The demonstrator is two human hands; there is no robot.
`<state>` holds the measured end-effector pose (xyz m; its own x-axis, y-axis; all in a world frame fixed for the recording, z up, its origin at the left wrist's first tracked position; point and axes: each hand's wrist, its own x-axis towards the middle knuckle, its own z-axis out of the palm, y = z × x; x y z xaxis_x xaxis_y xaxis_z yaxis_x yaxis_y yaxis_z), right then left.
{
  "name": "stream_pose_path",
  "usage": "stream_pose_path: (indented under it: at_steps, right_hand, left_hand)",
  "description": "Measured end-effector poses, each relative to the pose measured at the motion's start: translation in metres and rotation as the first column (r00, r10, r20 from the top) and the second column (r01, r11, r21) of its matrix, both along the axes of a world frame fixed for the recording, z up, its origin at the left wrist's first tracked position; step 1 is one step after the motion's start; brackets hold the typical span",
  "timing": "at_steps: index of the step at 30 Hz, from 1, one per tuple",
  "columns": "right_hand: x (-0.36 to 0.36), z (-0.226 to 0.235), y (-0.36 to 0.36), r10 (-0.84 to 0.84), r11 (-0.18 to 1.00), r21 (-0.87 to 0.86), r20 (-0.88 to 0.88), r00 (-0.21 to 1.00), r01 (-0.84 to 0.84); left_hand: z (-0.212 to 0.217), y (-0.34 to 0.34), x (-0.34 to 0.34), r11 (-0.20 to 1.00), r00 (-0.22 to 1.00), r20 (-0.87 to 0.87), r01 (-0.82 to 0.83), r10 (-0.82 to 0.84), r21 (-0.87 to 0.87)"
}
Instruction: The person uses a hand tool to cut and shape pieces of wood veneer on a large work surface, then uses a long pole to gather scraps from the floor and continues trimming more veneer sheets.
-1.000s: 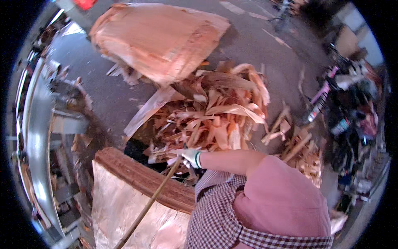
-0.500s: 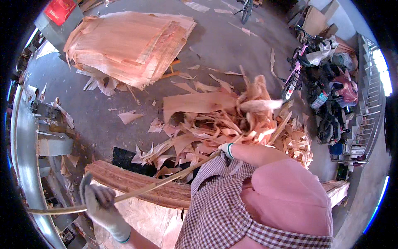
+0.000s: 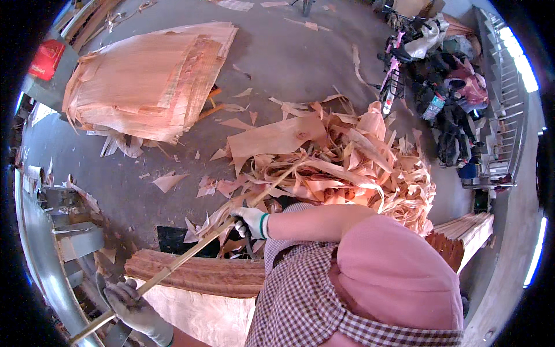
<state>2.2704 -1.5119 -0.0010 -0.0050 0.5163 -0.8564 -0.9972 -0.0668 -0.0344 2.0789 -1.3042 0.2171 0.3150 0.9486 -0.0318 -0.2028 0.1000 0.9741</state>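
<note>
A long pale wooden strip [image 3: 191, 253] slants from the lower left toward the veneer scraps ahead. My left hand [image 3: 132, 305], in a grey-white glove, closes around its lower part. Farther up the same strip, my right hand [image 3: 252, 222] grips it in a white glove with a green cuff. Under the right hand hangs a slim dark thing [image 3: 249, 245] whose kind I cannot make out. Both hands are above a thick stack of veneer sheets [image 3: 196, 276] in front of me. The strip's far end lies over a big heap of curled veneer scraps [image 3: 358, 168].
Another veneer pile [image 3: 139, 81] rests on an orange-legged support at the far left. Bicycles and bags [image 3: 451, 92] crowd the right, beside a metal railing [image 3: 509, 115]. Metal machinery [image 3: 40, 243] lines the left edge. Stacked boards [image 3: 462, 237] stand at my right.
My right hand has moved left and down along the strip, nearer my left hand. The left hand has shifted slightly lower, and the strip now slants more steeply. The view has turned a little.
</note>
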Motion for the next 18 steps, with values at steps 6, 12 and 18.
stream_pose_path:
  at_steps: [6, 12, 18]
  right_hand:
    - [0.071, -0.077, -0.015, 0.085, 0.964, -0.248, -0.032, 0.996, -0.091]
    - [0.111, -0.097, -0.001, 0.165, 0.938, -0.326, 0.131, 0.977, -0.115]
    - [0.086, -0.059, 0.114, 0.459, 0.884, -0.060, 0.301, 0.836, -0.464]
  left_hand:
    - [-0.020, -0.032, 0.029, 0.994, 0.973, -0.230, -0.036, 0.011, -0.102]
    - [-0.011, -0.049, 0.037, 0.984, 0.990, -0.089, 0.095, -0.110, -0.150]
    - [0.047, -0.105, 0.014, 0.866, 0.871, -0.103, -0.452, 0.480, 0.211]
